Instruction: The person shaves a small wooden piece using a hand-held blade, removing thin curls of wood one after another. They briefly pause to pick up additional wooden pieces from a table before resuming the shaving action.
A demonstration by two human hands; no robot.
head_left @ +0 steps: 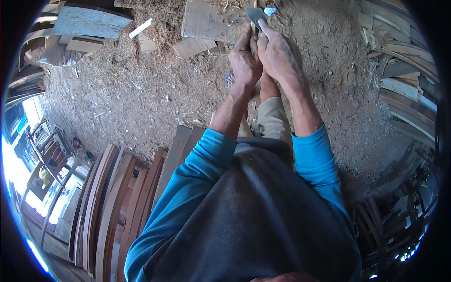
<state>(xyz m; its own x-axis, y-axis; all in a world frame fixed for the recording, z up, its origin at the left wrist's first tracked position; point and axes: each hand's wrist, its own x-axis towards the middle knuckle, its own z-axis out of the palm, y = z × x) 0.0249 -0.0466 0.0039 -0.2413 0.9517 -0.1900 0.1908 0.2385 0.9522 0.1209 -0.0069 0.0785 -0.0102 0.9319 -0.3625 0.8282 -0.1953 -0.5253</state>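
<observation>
Both my hands are close together in front of me at the top of the head view, beside a low wooden board (199, 21) strewn with curly shavings. My right hand (283, 57) is closed around a tool with a flat, wide, grey-green blade (255, 14); its index finger lies along the blade. My left hand (245, 63) is closed just beside it, its fingers bent next to a thin strip of pale wood (254, 31). What the left fingers hold is hidden from above. My bare feet and legs are partly covered by my forearms.
Planks (115, 202) stand stacked at the lower left, with more timber (408, 101) along the right. A small wooden offcut (193, 47) lies by the board. A weathered blue-grey panel (91, 22) is at the far left. A screwdriver-like tool (354, 74) lies on the dusty ground.
</observation>
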